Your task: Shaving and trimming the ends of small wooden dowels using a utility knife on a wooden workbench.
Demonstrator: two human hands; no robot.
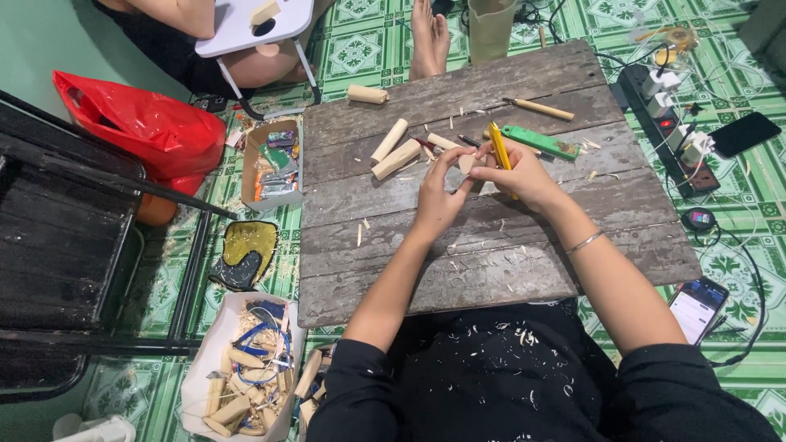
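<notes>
My left hand (436,192) pinches a small pale wooden piece (466,163) over the grey plank board (491,270). My right hand (521,174) grips a yellow-handled carving knife (499,147), its tip against that piece. Both hands meet near the board's middle. Wood shavings lie on the board and on my black clothes.
Wooden dowels (390,151), a green-handled tool (539,142) and a wooden-handled tool (538,107) lie on the board. A power strip (667,127) and phones (698,307) sit to the right. Boxes of wood pieces (246,376), a small cardboard box (273,164) and a red bag (143,127) sit left. Another person's bare feet (430,33) rest beyond the board.
</notes>
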